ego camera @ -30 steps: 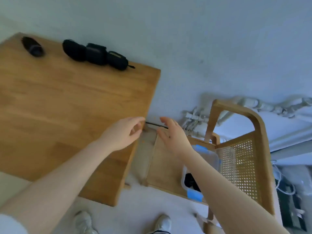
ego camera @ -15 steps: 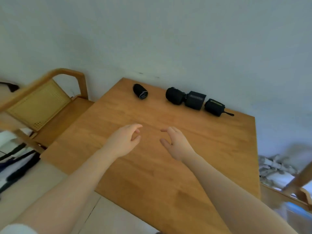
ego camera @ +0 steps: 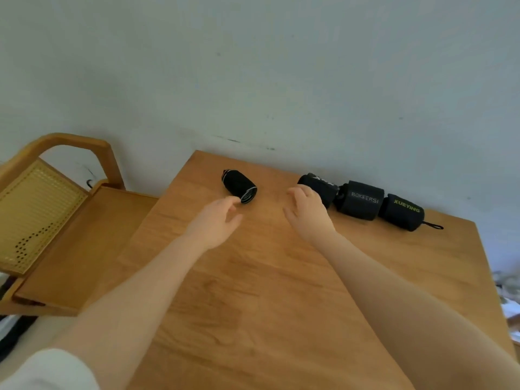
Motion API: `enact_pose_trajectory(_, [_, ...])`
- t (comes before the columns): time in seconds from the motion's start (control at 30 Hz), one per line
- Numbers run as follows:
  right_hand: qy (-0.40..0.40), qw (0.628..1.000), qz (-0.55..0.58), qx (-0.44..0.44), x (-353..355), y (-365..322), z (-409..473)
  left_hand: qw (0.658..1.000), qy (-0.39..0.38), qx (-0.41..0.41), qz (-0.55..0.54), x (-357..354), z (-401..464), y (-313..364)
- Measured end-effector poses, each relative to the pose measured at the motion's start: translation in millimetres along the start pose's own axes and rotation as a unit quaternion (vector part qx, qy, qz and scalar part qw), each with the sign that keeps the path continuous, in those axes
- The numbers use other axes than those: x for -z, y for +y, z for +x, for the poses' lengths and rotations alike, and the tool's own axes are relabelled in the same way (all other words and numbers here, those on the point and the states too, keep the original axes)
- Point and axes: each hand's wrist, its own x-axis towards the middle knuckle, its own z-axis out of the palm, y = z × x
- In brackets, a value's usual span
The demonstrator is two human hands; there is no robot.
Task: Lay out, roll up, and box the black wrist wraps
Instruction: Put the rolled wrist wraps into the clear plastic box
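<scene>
Black fabric wrist wraps, four in all, lie rolled into short cylinders on the wooden tabletop (ego camera: 281, 277) near the wall (ego camera: 253, 66). One roll (ego camera: 239, 186), its spiral end showing pale edge lines, lies apart, just beyond the fingers (ego camera: 232, 202) of the left hand (ego camera: 215, 220). Three others lie in a touching row: a roll with white marks (ego camera: 320, 187), partly hidden behind the right hand (ego camera: 308, 213); a roll printed BOKEERSI (ego camera: 361, 199); and a roll printed XUEYING (ego camera: 403, 211) with a thin loop at its far end. Both hands reach over the tabletop, fingers loosely curled and grasping nothing. Whether the left fingertips touch the lone roll cannot be told. A wooden chair (ego camera: 56, 220) with cane back stands left of the left hand.
</scene>
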Motion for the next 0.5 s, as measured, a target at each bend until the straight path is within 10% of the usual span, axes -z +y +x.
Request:
enact_pose_trajectory(0.37, [-0.024, 0.951, -0.135, -0.278, -21.8, 18.4, 92.2, 0.938, 0.016, 0.202, -0.28, -3.8, 137.2, -47.9])
enact_pose_trajectory(0.5, [-0.069, 0.93, -0.254, -0.255, -28.1, 17.9, 100.4, 0.954, -0.006, 0.162, -0.251, -11.9, 154.6, -56.3])
